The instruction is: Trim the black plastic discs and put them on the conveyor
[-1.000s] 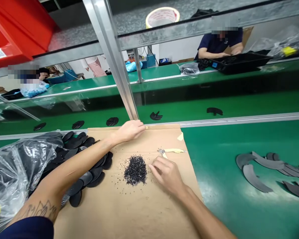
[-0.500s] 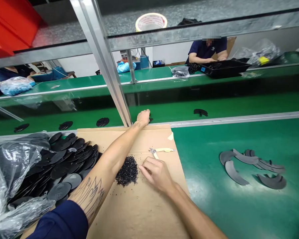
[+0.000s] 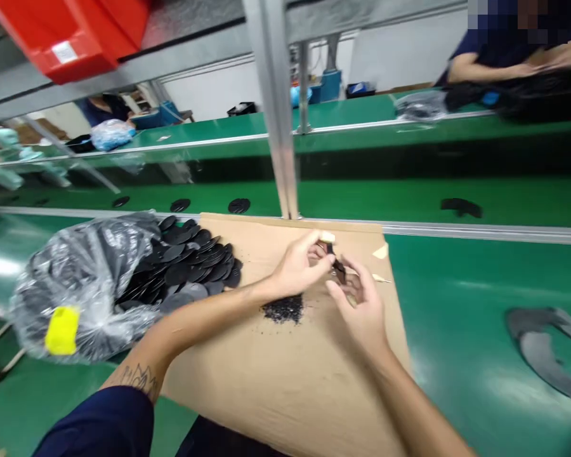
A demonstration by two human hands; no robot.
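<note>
My left hand (image 3: 304, 263) pinches a small black plastic part (image 3: 337, 263) above the cardboard sheet (image 3: 285, 374). Something pale yellow covers the tip of its index finger. Close on the right is my right hand (image 3: 364, 301), thumb and fingers spread around the lower end of the part; whether they touch it is unclear. Under the hands lies a heap of small black bits (image 3: 284, 309), partly covered by the left hand. Yellow-handled cutters (image 3: 381, 278) rest on the cardboard, mostly hidden behind my right fingers.
Black discs (image 3: 195, 260) spill from a clear plastic bag (image 3: 90, 279) on the left. Curved grey pieces (image 3: 542, 349) lie on the green table at right. A metal post (image 3: 278, 127) rises behind the cardboard. Beyond it, a black piece (image 3: 461, 207) sits on the green belt; a co-worker (image 3: 485, 63) works opposite.
My left hand has come back from the belt with the black part, to my right hand. My right hand has risen and opened toward it. The view has swung left.
</note>
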